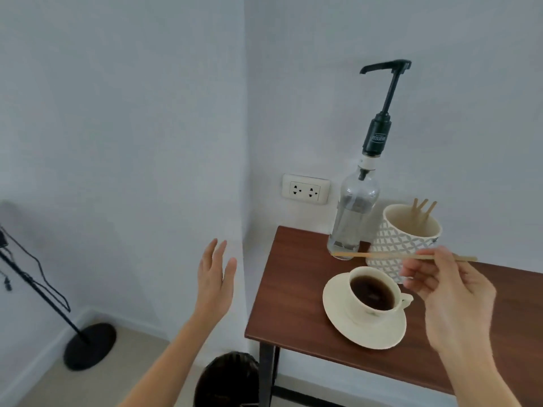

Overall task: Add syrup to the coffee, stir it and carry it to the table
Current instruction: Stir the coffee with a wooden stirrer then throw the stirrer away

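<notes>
A cream cup of dark coffee (372, 292) stands on a cream saucer (338, 318) on the brown table (293, 289). Behind it stands a clear syrup bottle (352, 212) with a tall black pump. My right hand (446, 295) pinches a thin wooden stir stick (382, 255), held level above the cup and in front of the bottle. My left hand (216, 277) hangs open in the air to the left of the table, holding nothing.
A patterned cup (393, 245) with more wooden sticks stands right of the bottle. A wall socket (305, 189) sits behind the table. A dark bin (226, 380) is under the table's left corner, and a black stand with cables (88, 345) is on the floor at left.
</notes>
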`<control>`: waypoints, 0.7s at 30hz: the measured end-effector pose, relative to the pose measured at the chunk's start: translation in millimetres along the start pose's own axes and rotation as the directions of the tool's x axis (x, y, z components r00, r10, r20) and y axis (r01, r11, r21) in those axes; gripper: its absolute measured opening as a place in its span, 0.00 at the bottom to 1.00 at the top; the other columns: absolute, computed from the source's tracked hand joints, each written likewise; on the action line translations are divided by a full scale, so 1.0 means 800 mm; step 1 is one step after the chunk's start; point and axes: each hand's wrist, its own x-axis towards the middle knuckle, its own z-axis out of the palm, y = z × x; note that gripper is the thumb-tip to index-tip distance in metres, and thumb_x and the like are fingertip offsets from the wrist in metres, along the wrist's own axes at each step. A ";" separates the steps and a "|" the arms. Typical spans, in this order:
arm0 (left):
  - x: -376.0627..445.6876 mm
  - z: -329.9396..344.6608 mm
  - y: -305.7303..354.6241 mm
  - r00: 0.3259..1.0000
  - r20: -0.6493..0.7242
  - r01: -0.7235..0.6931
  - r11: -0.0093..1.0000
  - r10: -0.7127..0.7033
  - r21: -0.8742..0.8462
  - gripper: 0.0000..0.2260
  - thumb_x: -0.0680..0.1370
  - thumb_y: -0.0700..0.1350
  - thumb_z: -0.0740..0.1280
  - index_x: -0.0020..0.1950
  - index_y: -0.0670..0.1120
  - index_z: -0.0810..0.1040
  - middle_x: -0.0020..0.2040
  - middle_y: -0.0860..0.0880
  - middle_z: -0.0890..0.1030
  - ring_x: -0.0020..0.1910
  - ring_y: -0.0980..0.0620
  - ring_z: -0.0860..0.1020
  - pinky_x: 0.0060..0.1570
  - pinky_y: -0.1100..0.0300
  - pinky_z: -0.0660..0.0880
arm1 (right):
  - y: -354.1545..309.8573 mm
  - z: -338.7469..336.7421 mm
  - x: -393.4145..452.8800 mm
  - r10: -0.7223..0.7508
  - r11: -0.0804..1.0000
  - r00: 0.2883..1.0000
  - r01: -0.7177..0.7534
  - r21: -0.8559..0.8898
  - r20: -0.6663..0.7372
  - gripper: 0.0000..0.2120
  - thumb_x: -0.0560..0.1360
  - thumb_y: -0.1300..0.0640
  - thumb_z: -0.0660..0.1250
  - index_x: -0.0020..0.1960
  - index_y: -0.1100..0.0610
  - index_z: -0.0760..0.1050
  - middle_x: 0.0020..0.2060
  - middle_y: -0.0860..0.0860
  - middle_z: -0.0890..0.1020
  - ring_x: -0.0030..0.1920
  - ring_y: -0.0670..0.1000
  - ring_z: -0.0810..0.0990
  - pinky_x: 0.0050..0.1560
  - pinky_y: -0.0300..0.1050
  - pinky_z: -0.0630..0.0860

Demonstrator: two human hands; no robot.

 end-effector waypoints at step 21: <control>0.181 -0.001 -0.174 0.951 0.107 0.289 0.957 -0.291 0.034 0.40 0.82 0.61 0.53 0.78 0.44 0.30 0.78 0.38 0.29 0.79 0.40 0.32 0.74 0.34 0.39 | 0.406 0.231 -0.198 0.406 0.562 0.897 -0.095 -0.821 0.174 0.17 0.81 0.51 0.62 0.42 0.61 0.80 0.33 0.57 0.84 0.36 0.53 0.84 0.45 0.55 0.83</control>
